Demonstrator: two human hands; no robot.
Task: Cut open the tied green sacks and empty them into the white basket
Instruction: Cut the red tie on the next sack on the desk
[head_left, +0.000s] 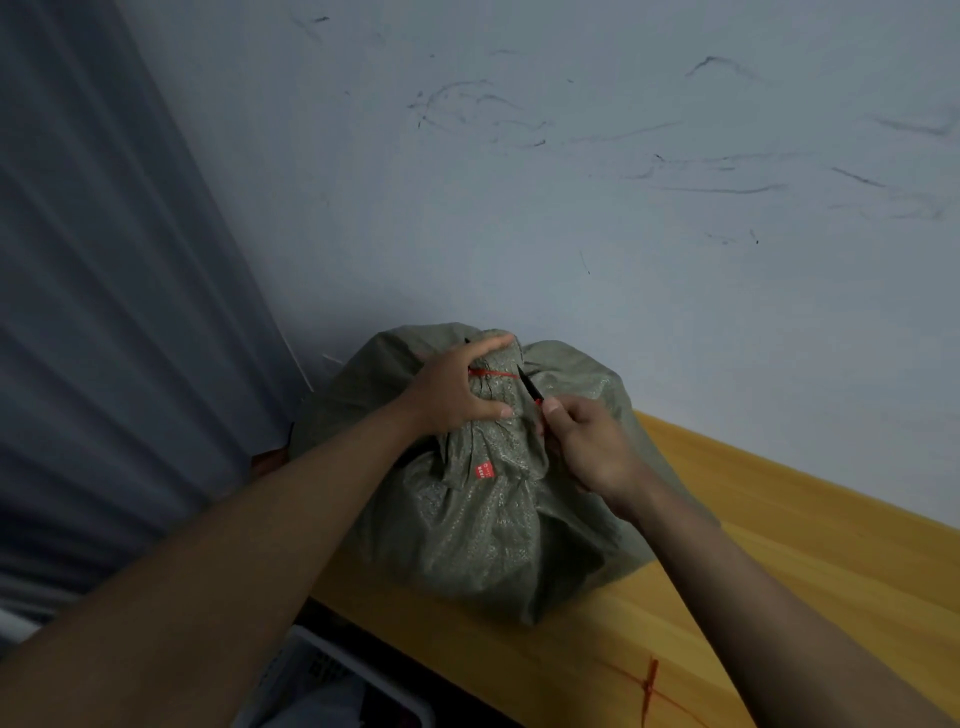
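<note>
A full green woven sack (483, 525) stands on the yellow wooden table (810, 551) against the wall. Its gathered neck is bound by a red tie (497, 374). My left hand (457, 389) grips the neck, fingers above the tie and thumb below it. My right hand (587, 441) holds a small knife (531, 388) with a dark blade and red handle; the blade tip touches the tie at the neck's right side. A small red label (485, 470) sits on the sack below the neck. The white basket (332, 675) shows partly at the bottom, below the table's edge.
A loose red tie (649, 686) lies on the table near its front edge. A grey curtain (104, 312) hangs on the left. The scuffed pale wall (571, 182) stands directly behind the sack. Dark items lie in the basket.
</note>
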